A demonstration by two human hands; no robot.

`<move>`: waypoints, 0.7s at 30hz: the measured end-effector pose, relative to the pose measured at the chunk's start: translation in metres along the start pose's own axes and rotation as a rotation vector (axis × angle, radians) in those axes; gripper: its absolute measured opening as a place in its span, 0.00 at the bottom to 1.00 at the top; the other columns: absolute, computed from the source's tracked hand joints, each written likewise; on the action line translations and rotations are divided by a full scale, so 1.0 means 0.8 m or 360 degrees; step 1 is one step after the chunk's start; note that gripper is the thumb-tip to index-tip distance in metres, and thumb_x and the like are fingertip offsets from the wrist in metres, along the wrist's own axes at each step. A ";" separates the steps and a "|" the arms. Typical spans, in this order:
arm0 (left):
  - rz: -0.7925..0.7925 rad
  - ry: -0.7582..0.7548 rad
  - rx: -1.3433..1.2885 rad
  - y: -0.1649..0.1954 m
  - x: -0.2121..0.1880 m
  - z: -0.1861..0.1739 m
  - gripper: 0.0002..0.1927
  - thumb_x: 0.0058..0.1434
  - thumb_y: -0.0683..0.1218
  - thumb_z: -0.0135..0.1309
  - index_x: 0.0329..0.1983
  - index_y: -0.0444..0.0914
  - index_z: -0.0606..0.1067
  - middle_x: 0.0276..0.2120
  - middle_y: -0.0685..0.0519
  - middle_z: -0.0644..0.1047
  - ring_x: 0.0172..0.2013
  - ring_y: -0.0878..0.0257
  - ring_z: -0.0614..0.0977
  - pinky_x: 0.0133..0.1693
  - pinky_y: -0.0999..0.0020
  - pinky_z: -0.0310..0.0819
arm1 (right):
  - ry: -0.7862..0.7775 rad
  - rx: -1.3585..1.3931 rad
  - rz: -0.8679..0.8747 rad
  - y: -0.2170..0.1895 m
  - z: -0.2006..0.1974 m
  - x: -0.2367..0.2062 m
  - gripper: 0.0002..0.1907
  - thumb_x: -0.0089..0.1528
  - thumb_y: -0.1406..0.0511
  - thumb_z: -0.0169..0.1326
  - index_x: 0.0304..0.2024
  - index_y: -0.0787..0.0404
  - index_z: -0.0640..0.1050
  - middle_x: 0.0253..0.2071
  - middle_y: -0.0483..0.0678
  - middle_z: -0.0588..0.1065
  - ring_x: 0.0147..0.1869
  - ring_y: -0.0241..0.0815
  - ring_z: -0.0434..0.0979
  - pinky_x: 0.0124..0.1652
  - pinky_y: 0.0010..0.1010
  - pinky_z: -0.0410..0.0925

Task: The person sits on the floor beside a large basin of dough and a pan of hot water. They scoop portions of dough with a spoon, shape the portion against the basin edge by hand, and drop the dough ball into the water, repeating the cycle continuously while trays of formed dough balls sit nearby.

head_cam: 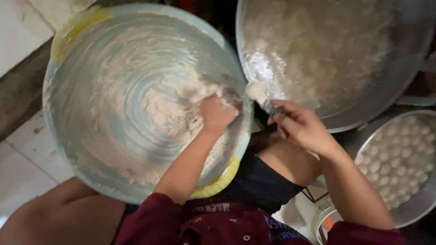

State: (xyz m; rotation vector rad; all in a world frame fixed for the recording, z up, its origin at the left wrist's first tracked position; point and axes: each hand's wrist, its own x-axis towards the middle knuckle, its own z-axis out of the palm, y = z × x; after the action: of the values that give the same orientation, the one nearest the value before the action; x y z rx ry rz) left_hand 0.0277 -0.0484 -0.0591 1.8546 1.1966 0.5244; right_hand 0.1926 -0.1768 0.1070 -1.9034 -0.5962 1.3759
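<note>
down in the blue basin (91, 68), the left hand (217, 113) closes its grip on pale dough (172, 113).
right hand (302, 127) pinches a dough-tipped tool (261, 97) over the metal pan (363, 100); sticky dough could drop between the vessels.

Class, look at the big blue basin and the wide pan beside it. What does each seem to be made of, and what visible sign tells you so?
The blue basin looks like plastic: matte pale-blue wall, a yellow-striped rim, smeared with dough. The wide pan looks like metal, probably aluminium or steel: a grey, shiny wall with bright glare on it.
</note>
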 end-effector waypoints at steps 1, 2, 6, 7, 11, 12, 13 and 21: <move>-0.0107 -0.0058 0.0208 -0.010 0.000 0.004 0.21 0.49 0.57 0.68 0.28 0.33 0.80 0.27 0.36 0.80 0.32 0.39 0.82 0.37 0.49 0.76 | 0.0108 0.0023 -0.0040 0.002 -0.013 0.005 0.26 0.66 0.71 0.46 0.68 0.60 0.70 0.41 0.45 0.76 0.30 0.31 0.68 0.30 0.24 0.65; -0.0219 -0.0110 0.0417 -0.018 0.000 0.008 0.24 0.52 0.60 0.69 0.26 0.34 0.80 0.27 0.36 0.80 0.33 0.38 0.82 0.39 0.48 0.76 | 0.0211 0.0044 -0.0079 0.004 -0.027 0.011 0.27 0.66 0.71 0.45 0.70 0.58 0.69 0.42 0.44 0.75 0.32 0.31 0.69 0.30 0.24 0.64; -0.0086 0.0027 0.0003 -0.034 -0.007 0.012 0.19 0.54 0.55 0.68 0.29 0.34 0.79 0.24 0.42 0.80 0.28 0.44 0.83 0.35 0.54 0.76 | 0.0692 -0.0860 -0.0446 0.007 -0.075 0.046 0.26 0.67 0.70 0.51 0.69 0.61 0.69 0.40 0.51 0.76 0.37 0.36 0.74 0.38 0.31 0.70; -0.0085 -0.0023 -0.0281 -0.032 -0.009 0.010 0.15 0.57 0.53 0.64 0.30 0.36 0.79 0.24 0.46 0.81 0.27 0.48 0.84 0.33 0.57 0.76 | 0.0726 -0.0988 -0.0529 0.006 -0.085 0.052 0.25 0.68 0.70 0.53 0.69 0.61 0.71 0.42 0.52 0.77 0.41 0.37 0.76 0.41 0.32 0.70; 0.0355 0.0193 -0.0611 -0.006 -0.012 -0.007 0.09 0.61 0.44 0.63 0.28 0.38 0.76 0.22 0.48 0.79 0.24 0.51 0.83 0.29 0.62 0.75 | 0.0822 -0.1059 -0.0616 -0.003 -0.095 0.047 0.21 0.71 0.69 0.52 0.67 0.64 0.72 0.48 0.51 0.77 0.44 0.38 0.78 0.43 0.31 0.72; 0.0358 0.0216 -0.0633 0.003 -0.013 -0.012 0.09 0.60 0.43 0.63 0.28 0.38 0.75 0.22 0.48 0.78 0.24 0.51 0.83 0.28 0.62 0.75 | 0.0728 -0.0865 -0.0444 -0.006 -0.090 0.038 0.21 0.71 0.69 0.51 0.67 0.62 0.72 0.47 0.50 0.77 0.41 0.38 0.76 0.40 0.32 0.70; 0.0369 0.0235 -0.0659 0.013 -0.014 -0.015 0.09 0.59 0.43 0.64 0.28 0.38 0.74 0.21 0.48 0.78 0.23 0.51 0.82 0.28 0.61 0.75 | 0.0642 -0.0672 -0.0274 -0.008 -0.081 0.022 0.21 0.70 0.69 0.50 0.67 0.61 0.73 0.45 0.49 0.78 0.37 0.39 0.73 0.37 0.32 0.68; 0.0444 0.0039 -0.0574 0.048 -0.020 -0.019 0.10 0.51 0.43 0.64 0.34 0.36 0.77 0.27 0.44 0.80 0.30 0.45 0.84 0.32 0.58 0.78 | 0.0142 -0.1007 -0.0859 -0.007 0.035 -0.033 0.24 0.68 0.67 0.52 0.67 0.64 0.70 0.51 0.54 0.77 0.52 0.39 0.79 0.47 0.30 0.71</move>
State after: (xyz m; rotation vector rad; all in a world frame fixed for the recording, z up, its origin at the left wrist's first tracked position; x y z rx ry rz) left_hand 0.0299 -0.0631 -0.0178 1.7094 0.7966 0.8598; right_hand 0.1574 -0.1840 0.1225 -2.0276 -1.5052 0.7947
